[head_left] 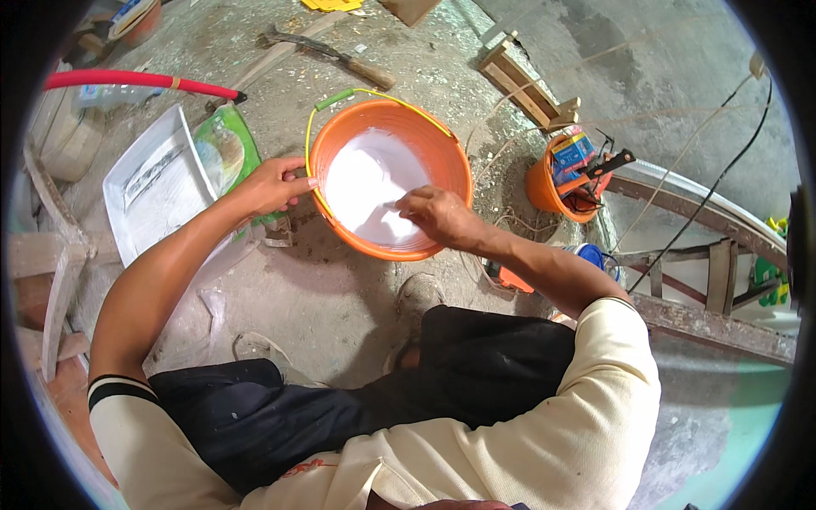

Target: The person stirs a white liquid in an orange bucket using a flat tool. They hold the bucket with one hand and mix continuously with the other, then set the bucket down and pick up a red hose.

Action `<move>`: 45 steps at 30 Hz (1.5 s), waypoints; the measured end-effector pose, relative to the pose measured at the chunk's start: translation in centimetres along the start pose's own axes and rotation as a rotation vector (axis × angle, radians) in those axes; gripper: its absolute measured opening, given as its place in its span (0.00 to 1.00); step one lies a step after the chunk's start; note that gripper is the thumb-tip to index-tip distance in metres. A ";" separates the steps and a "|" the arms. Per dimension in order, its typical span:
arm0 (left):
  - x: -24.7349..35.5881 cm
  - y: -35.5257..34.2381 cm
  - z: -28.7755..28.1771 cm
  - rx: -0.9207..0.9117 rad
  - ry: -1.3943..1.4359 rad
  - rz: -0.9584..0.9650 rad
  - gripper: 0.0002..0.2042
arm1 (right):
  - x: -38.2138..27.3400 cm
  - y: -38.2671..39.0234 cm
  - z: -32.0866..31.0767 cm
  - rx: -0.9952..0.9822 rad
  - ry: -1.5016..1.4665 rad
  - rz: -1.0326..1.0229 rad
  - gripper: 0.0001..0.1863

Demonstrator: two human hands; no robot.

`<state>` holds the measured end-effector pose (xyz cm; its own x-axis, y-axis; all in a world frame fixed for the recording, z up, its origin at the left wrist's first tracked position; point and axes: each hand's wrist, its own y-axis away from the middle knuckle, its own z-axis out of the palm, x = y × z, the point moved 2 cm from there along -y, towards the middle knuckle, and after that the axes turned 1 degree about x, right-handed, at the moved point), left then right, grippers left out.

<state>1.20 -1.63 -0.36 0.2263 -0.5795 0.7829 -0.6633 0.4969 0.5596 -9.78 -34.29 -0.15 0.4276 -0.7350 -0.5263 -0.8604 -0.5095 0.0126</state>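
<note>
An orange bucket (459,161) stands on the floor before me, with white paint-like stuff (357,174) inside. Its yellow wire handle (408,99), fitted with a green grip, leans over to the left and far side. My left hand (285,181) is closed at the bucket's left rim, beside the wire, with the fingertips on the edge. Over the white contents, inside the near right part of the bucket, is my right hand (435,214). Its fingers are bent and pinched together; whatever they hold, if anything, is hidden.
Left of the bucket lie a white tray (174,183) and a green bag (231,136). A hammer-like tool (340,59) with a wooden handle and a red hose (127,79) lie beyond. To the right stand a small orange bucket of tools (544,187) and a wooden frame (518,89).
</note>
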 end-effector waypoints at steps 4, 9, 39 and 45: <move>-0.5 -0.4 0.1 0.005 0.008 0.012 0.27 | -1.8 -1.1 0.5 -0.020 -0.196 0.091 0.12; -0.7 -0.1 -0.2 0.012 0.017 -0.011 0.27 | 0.9 -6.5 0.5 0.092 -0.277 0.132 0.12; -0.9 -0.2 -0.2 0.003 0.034 0.031 0.28 | 2.4 -3.4 -1.5 0.056 0.077 0.075 0.11; -0.7 -0.2 -0.3 -0.020 0.032 0.049 0.29 | -3.6 -1.3 0.5 -0.065 -0.183 0.032 0.11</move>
<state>1.43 -1.15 -0.93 0.2167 -0.5337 0.8174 -0.6597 0.5371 0.5256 -10.33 -30.71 1.32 0.3379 -0.6607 -0.6703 -0.8505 -0.5193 0.0832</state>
